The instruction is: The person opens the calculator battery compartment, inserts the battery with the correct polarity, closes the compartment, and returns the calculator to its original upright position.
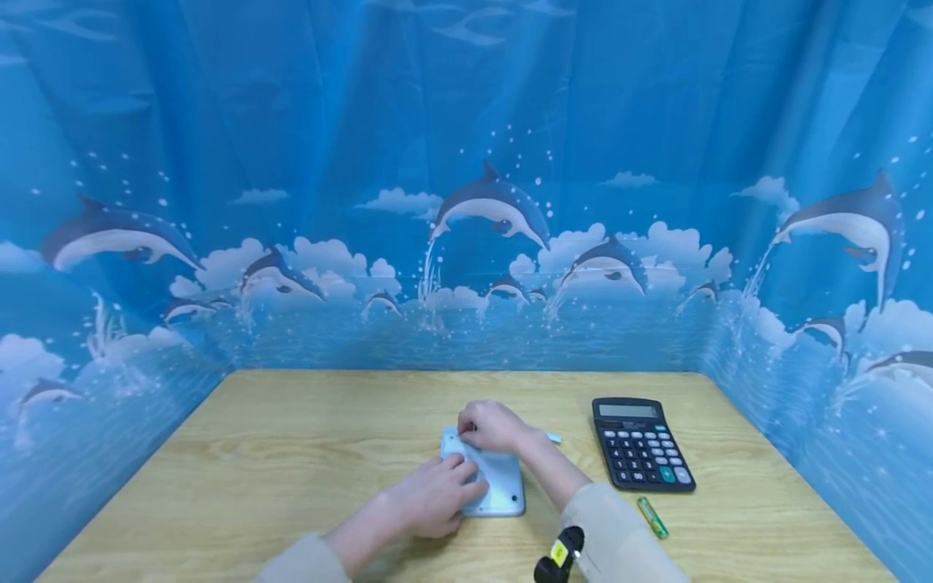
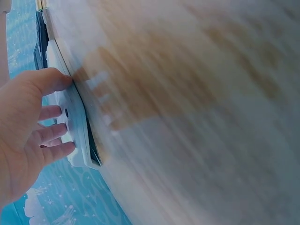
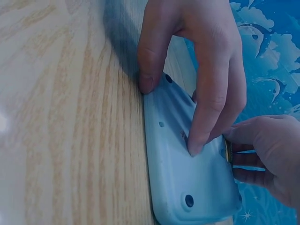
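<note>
A white calculator lies back side up on the table, small dark round feet at its corners. My left hand holds it from the near left, thumb against its edge and fingertips on its back, also seen in the left wrist view. At its far end, my right hand has thumb and fingers bent close together. In the right wrist view this hand pinches a small yellow-and-dark-green battery, mostly hidden by the fingers. A green-and-yellow battery lies on the table to the right.
A black calculator lies face up at the right. Behind my right wrist a small light-blue piece shows on the wooden table. A blue dolphin-print curtain stands round the table's back and sides.
</note>
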A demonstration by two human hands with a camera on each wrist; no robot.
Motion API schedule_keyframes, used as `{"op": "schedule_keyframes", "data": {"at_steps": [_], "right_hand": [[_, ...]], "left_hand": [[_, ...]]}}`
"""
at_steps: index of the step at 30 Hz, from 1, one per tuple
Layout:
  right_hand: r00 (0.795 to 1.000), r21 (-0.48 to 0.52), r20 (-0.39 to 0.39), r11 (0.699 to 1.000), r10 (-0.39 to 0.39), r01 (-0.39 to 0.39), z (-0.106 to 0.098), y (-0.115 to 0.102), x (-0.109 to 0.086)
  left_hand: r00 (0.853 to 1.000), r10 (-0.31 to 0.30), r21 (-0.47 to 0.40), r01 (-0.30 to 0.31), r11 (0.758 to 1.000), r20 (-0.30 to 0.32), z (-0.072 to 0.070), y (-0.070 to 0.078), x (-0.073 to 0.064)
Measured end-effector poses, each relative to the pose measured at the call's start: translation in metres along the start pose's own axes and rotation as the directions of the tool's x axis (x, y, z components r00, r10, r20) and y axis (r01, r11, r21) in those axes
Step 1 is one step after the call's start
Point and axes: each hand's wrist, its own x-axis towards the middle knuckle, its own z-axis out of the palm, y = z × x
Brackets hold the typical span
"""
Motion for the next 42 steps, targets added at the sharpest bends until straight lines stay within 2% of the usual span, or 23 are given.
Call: {"op": "schedule_keyframes", "data": {"at_steps": [6, 16, 22, 28, 35, 42], "right_hand": [[1.0, -0.013, 0.012, 1.0, -0.028, 0.028, 0.0, 0.001, 0.001], [0.997, 0.001, 0.023, 0.997, -0.076, 0.076, -0.005, 0.008, 0.002], [0.993, 0.026, 0.024, 0.993, -0.118, 0.117, -0.004, 0.01, 0.001], [0.988, 0.006, 0.011, 0.988, -0.154, 0.154, -0.004, 0.011, -0.001], [0.985, -0.011, 0.037, 0.985, -0.171, 0.171, -0.005, 0.011, -0.002], [0.987, -0.027, 0.022, 0.987, -0.158, 0.159, -0.006, 0.011, -0.003]], "left_hand": [[1.0, -0.008, -0.039, 0.009, 0.999, 0.02, -0.001, 0.001, 0.0], [0.999, -0.018, -0.034, 0.02, 0.999, 0.048, -0.005, 0.001, 0.003], [0.999, -0.025, -0.03, 0.026, 0.999, 0.025, -0.003, 0.003, 0.002], [1.0, -0.028, -0.044, 0.029, 0.999, 0.013, 0.0, 0.003, 0.002], [0.999, -0.034, -0.051, 0.034, 0.998, -0.002, -0.001, 0.004, 0.001], [0.999, -0.04, -0.04, 0.04, 0.998, 0.003, -0.003, 0.005, 0.002]]}}
